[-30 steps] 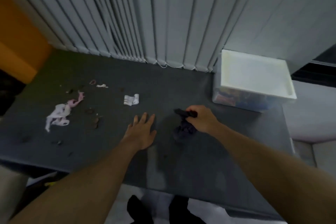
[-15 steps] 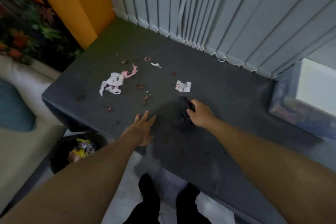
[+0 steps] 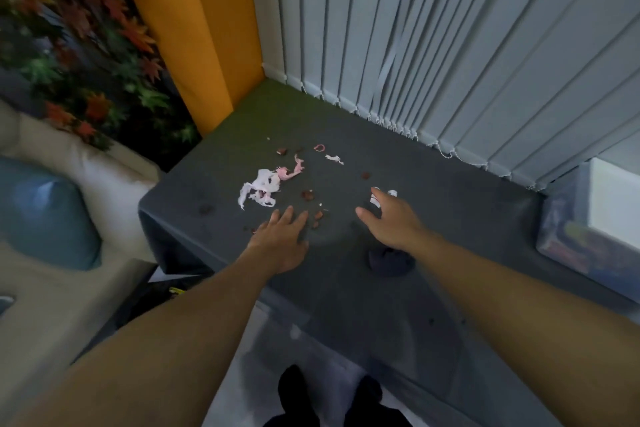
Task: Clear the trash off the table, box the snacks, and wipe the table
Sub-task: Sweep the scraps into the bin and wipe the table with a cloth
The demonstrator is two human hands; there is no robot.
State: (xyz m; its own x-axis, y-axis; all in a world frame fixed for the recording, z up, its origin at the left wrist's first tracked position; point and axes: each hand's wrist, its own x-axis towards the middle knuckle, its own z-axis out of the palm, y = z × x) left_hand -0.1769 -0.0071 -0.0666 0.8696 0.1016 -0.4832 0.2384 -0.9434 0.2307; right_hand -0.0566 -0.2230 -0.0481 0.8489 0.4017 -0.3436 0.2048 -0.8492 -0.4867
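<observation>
We see the grey table (image 3: 467,218), with the snack box (image 3: 616,198) at its right edge. The dark cloth (image 3: 391,262), gripped by our right hand half a second ago, now lies dropped on the table under the wrist. That right hand (image 3: 391,218), fingers spread and empty, reaches over a small white wrapper (image 3: 381,199), perhaps touching it. Our left hand (image 3: 282,236) stays flat, holding nothing. We judge wiping paused for trash: paper shreds (image 3: 259,189), crumbs (image 3: 308,194).
</observation>
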